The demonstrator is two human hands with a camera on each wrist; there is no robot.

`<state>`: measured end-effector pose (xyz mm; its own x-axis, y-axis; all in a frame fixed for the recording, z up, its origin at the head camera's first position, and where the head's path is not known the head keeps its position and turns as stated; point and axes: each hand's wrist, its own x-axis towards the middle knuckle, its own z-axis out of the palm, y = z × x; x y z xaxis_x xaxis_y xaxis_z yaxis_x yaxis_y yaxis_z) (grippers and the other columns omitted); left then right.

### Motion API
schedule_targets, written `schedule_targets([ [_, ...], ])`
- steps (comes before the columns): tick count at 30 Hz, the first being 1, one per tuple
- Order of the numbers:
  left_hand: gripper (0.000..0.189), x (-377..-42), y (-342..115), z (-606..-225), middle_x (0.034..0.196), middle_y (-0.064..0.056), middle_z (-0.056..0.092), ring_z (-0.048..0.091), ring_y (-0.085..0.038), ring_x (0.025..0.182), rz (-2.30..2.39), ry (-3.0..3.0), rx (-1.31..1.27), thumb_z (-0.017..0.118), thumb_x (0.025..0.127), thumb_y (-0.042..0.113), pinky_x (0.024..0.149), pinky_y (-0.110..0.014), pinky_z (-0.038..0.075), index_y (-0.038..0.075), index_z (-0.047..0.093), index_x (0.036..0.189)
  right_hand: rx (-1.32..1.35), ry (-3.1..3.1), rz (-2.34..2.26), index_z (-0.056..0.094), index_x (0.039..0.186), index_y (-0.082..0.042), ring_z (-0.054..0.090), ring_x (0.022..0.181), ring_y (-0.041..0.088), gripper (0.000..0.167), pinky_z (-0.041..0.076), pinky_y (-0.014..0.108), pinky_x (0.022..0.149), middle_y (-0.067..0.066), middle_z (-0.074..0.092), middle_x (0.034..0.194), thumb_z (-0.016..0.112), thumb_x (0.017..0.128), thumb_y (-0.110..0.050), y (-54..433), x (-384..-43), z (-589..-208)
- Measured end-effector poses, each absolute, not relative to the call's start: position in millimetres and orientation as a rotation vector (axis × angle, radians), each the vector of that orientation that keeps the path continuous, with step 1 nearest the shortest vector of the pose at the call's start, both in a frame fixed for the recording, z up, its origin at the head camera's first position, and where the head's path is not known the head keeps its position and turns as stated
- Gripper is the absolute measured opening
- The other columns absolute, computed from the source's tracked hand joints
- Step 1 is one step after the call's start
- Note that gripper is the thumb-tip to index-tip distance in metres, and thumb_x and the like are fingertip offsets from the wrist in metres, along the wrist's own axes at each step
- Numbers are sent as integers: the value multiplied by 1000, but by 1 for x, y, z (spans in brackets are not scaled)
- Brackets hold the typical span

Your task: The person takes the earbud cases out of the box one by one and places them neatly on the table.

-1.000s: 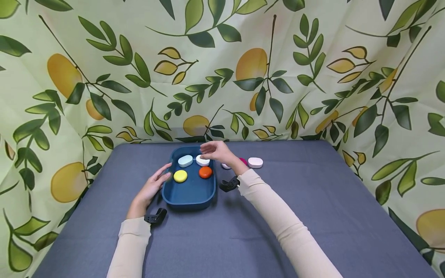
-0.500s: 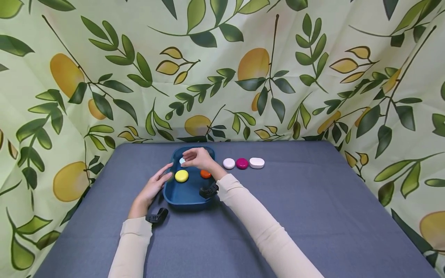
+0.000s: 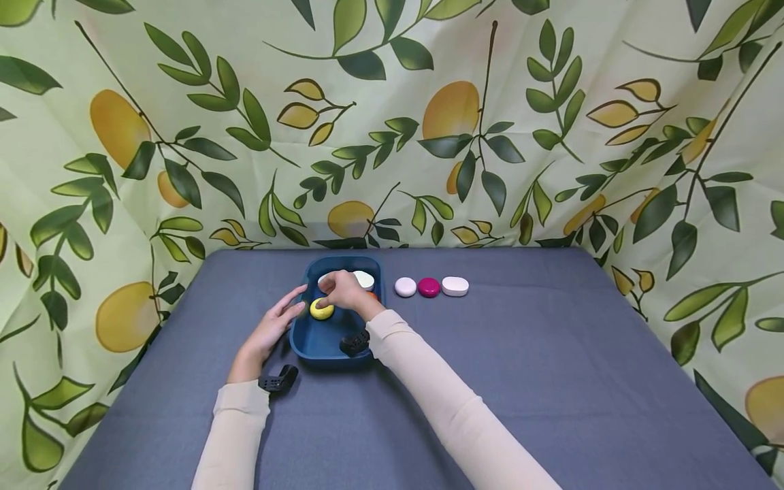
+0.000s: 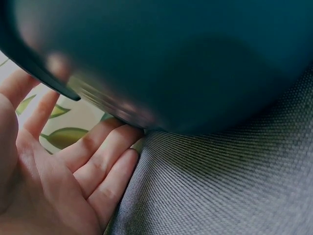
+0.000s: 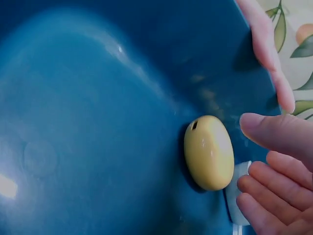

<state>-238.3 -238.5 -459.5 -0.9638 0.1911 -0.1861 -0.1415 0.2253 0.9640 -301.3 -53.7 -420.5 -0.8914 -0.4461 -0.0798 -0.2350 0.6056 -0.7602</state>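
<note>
1. The person's right hand (image 3: 344, 291) reaches down into a deep-blue, round-cornered tray (image 3: 321, 342), thumb and fingers parted, gripping nothing, just beside a glossy yellow rounded piece (image 5: 209, 154).
2. Their left hand (image 3: 271, 331), fingers extended, touches the tray's left wall.
3. The tray, near the table's (image 3: 520, 381) far edge, holds the yellow piece toward its left wall, plus a white oval piece (image 3: 365, 280) and a partly hidden pale-blue piece (image 5: 236, 201).

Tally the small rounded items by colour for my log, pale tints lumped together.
Pale: 4 (light-blue item, white item, pale round item, pale oblong item)
Yellow: 1 (yellow item)
Orange: 1 (orange item, partly hidden)
Magenta: 1 (magenta item)
Total: 7
</note>
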Motion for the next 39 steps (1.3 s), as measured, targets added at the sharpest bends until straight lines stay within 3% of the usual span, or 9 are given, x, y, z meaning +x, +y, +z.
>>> schedule_targets([
  [7,57,-239,-238,-460,163,-11,16,26,-31,144,1805,2246,60,43,102,39,118,-54,23,23,24,154,-541,2559,-1059,65,123,-5,63,117,24,51,49,33,103,10,68,126,81,76,-12,-53,-305,-422],
  [18,57,-238,-239,-458,165,-9,12,22,-32,147,1810,2228,44,44,102,39,120,-57,19,25,25,153,-621,2563,-917,64,125,-4,64,116,22,50,48,32,104,10,68,126,79,77,-4,-57,-306,-428],
  [32,56,-238,-238,-460,162,-15,21,30,-35,144,1795,2256,55,43,102,39,119,-56,24,24,25,153,-697,2674,-781,65,124,-5,65,113,20,51,50,30,100,9,70,123,81,76,-10,-56,-302,-422],
  [39,56,-238,-237,-459,164,-10,14,25,-34,147,1810,2239,52,42,103,37,119,-56,22,23,24,154,-723,2667,-864,66,123,-4,66,112,22,52,51,30,99,11,70,121,82,74,-11,-50,-300,-411],
])
